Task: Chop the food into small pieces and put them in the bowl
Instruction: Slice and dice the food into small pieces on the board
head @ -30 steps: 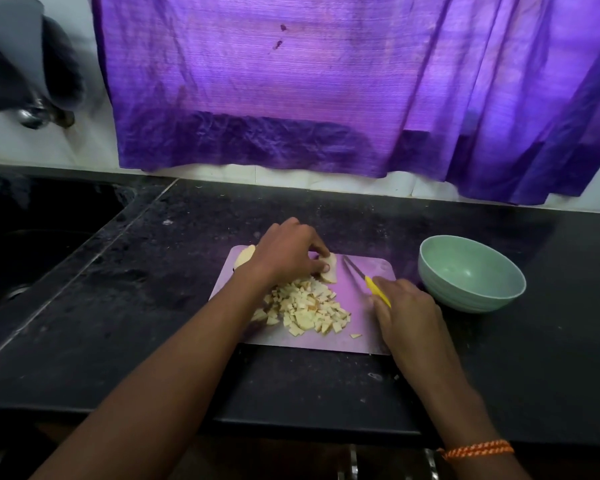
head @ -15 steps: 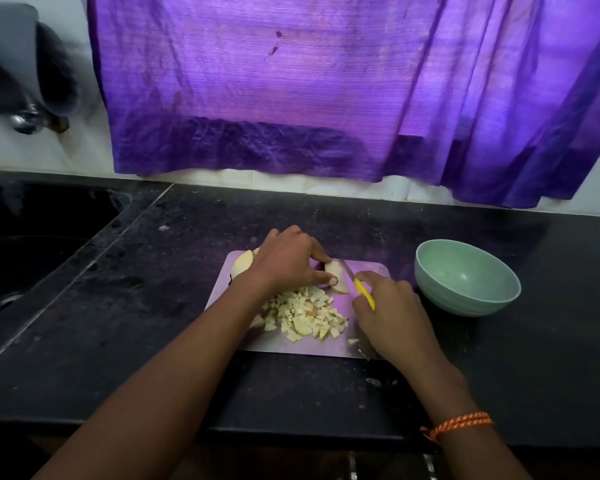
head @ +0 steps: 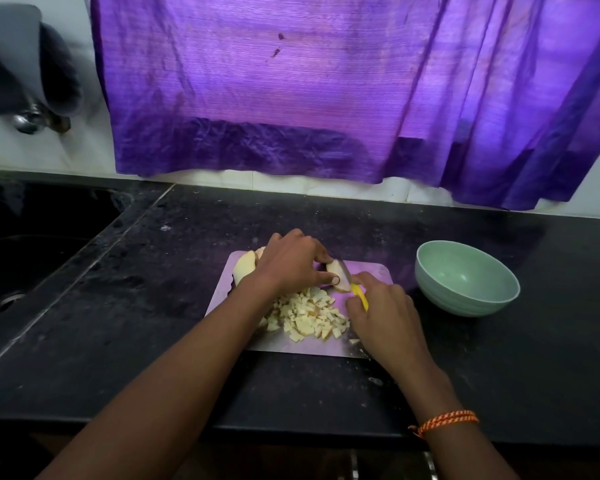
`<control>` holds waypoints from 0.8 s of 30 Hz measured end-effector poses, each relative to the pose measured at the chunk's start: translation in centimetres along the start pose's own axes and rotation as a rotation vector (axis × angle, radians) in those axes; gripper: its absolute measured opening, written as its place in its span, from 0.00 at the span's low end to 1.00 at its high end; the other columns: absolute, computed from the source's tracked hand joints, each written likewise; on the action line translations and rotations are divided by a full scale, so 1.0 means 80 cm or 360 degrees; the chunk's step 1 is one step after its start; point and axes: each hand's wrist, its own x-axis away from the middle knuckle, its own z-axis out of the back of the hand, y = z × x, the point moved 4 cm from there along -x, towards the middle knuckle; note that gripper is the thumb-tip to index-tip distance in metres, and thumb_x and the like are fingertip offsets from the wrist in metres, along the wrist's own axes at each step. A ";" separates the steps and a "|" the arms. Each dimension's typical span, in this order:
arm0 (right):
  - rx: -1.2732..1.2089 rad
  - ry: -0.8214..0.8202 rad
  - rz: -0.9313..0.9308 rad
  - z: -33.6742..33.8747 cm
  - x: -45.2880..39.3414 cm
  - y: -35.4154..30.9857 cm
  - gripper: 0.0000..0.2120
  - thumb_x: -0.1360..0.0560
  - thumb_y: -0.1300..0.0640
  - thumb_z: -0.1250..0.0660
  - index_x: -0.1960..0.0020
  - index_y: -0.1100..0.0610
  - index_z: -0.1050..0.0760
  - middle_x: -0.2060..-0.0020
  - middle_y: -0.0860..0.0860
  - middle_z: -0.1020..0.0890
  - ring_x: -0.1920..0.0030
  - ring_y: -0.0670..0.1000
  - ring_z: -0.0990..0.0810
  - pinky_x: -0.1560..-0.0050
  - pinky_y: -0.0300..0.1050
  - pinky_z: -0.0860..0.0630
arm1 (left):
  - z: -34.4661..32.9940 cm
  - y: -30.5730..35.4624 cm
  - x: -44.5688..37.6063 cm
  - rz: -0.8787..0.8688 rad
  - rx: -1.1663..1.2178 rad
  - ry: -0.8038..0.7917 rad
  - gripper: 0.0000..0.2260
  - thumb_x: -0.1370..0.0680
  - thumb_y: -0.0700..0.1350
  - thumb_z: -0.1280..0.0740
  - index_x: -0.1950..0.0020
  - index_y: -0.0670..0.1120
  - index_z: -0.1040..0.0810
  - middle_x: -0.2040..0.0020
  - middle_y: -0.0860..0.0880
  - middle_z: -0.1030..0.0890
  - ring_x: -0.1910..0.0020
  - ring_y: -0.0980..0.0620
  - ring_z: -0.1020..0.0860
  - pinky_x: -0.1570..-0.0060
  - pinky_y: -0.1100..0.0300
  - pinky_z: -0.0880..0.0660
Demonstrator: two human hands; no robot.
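So that the wedge (head: 338, 279) stays steady under the blade, pinched by left hand (head: 291, 266), knife (head: 355, 289) gripped in right hand (head: 383, 315), bowl (head: 466, 277) empty right of it.

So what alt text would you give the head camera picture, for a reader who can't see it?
A person's left hand holds a pale food slice on a cutting board while the right hand cuts it with a yellow-handled knife. A pile of chopped pieces lies on the board, and an empty green bowl sits to its right on the black counter.
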 end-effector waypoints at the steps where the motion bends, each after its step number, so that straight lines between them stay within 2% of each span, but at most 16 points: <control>1: 0.0001 -0.0003 0.0008 0.000 0.000 0.000 0.18 0.18 0.50 0.39 0.28 0.48 0.27 0.50 0.55 0.20 0.58 0.51 0.30 0.61 0.45 0.36 | 0.000 0.000 0.000 0.0007 -0.0001 -0.0003 0.23 0.24 0.67 0.27 0.34 0.57 0.15 0.34 0.59 0.17 0.30 0.50 0.28 0.37 0.44 0.32; 6: 0.0000 -0.0035 0.0029 0.004 0.009 -0.001 0.16 0.18 0.50 0.39 0.31 0.48 0.26 0.51 0.54 0.20 0.59 0.51 0.30 0.65 0.44 0.37 | 0.001 0.002 0.002 0.0034 -0.0012 -0.0012 0.23 0.24 0.67 0.27 0.34 0.57 0.15 0.34 0.59 0.17 0.30 0.50 0.28 0.36 0.43 0.33; 9: 0.0026 -0.0003 0.0053 0.006 0.026 0.001 0.15 0.18 0.49 0.40 0.33 0.47 0.26 0.53 0.55 0.19 0.59 0.53 0.28 0.61 0.49 0.31 | 0.002 0.004 0.003 0.0031 -0.0016 -0.0015 0.22 0.23 0.66 0.27 0.34 0.56 0.15 0.33 0.58 0.17 0.30 0.50 0.28 0.35 0.42 0.32; 14: -0.0004 0.0021 0.0065 0.014 0.059 0.008 0.16 0.17 0.45 0.41 0.31 0.45 0.27 0.57 0.51 0.21 0.57 0.51 0.24 0.59 0.50 0.23 | 0.004 0.006 0.004 0.0048 -0.0014 -0.0022 0.21 0.22 0.65 0.27 0.32 0.56 0.16 0.33 0.58 0.17 0.29 0.49 0.28 0.35 0.42 0.33; 20: -0.0063 0.0087 0.0091 0.025 0.090 0.020 0.18 0.19 0.44 0.37 0.30 0.45 0.25 0.60 0.50 0.19 0.62 0.49 0.23 0.62 0.50 0.23 | 0.004 0.003 0.003 0.0063 -0.0032 0.0008 0.21 0.21 0.64 0.27 0.33 0.55 0.15 0.33 0.57 0.17 0.30 0.49 0.27 0.36 0.43 0.32; 24: -0.0149 0.0148 0.0071 0.032 0.089 0.017 0.19 0.20 0.48 0.36 0.30 0.45 0.24 0.66 0.46 0.23 0.64 0.46 0.25 0.62 0.49 0.24 | 0.007 0.003 0.002 0.0054 -0.0037 0.0067 0.19 0.22 0.64 0.27 0.37 0.55 0.13 0.39 0.56 0.14 0.35 0.50 0.21 0.38 0.47 0.30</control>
